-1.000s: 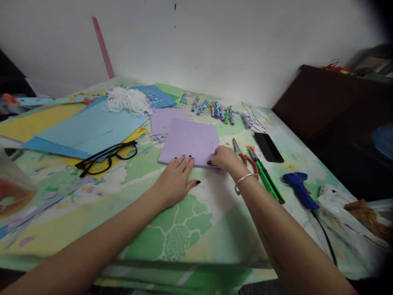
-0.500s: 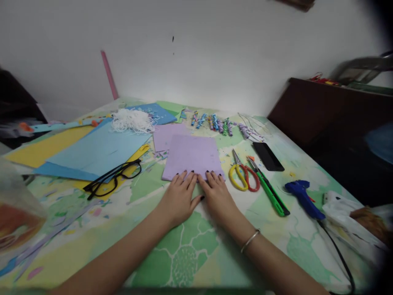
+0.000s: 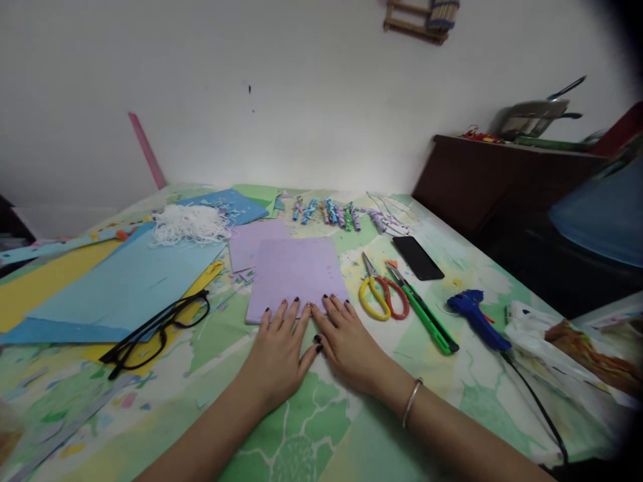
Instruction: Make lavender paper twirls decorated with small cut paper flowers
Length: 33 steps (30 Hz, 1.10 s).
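Observation:
A flat sheet of purple paper (image 3: 296,271) lies in front of me on the patterned tablecloth (image 3: 382,415). My left hand (image 3: 281,351) rests palm down with fingers spread, its fingertips on the sheet's near edge. Beside it my right hand (image 3: 346,338), a bangle on the wrist, lies in the same way, fingertips on the same edge. The two index fingers nearly meet, and neither hand grips anything. Just right of the sheet are scissors (image 3: 382,291) with yellow and red handles and a green utility knife (image 3: 426,314).
To the left are blue sheets (image 3: 125,281), black glasses (image 3: 155,331) and a heap of white thread (image 3: 191,224). Small decorated paper rolls (image 3: 331,213) line the back. A black phone (image 3: 418,258), a blue glue gun (image 3: 479,318) and a plastic bag (image 3: 547,341) lie rightward.
The view has turned to the right and tilted up a little, so everything appears shifted left and lower. Both hands are still at the purple sheet's near edge, fingers slightly more spread.

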Available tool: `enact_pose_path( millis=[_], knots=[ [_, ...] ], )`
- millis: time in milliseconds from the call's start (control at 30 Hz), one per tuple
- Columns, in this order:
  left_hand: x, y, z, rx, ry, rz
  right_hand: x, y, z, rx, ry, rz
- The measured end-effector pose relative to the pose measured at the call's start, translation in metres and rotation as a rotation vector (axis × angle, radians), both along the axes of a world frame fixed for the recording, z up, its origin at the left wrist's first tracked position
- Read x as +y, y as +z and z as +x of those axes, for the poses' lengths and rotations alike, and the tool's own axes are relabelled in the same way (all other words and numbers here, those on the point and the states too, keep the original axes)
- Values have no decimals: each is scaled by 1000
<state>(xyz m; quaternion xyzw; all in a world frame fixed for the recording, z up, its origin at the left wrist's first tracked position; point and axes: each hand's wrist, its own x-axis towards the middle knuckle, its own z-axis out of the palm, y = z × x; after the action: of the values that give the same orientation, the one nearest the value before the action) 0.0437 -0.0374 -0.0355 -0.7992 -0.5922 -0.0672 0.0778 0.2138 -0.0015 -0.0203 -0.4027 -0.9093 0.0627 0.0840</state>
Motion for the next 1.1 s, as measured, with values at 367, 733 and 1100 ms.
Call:
enact_pose_path(
  millis=[367, 733, 1100],
  knots=[
    [0, 5, -10, -93, -28, -87, -1, 3, -3, -29, -27, -11],
    [-11, 9, -47, -131, -120, -109, -10, 10, -7, -30, -56, 29],
    [-11, 6, -51, -183, -121, -52, -13, 7, -2, -1, -118, 71]
  ],
)
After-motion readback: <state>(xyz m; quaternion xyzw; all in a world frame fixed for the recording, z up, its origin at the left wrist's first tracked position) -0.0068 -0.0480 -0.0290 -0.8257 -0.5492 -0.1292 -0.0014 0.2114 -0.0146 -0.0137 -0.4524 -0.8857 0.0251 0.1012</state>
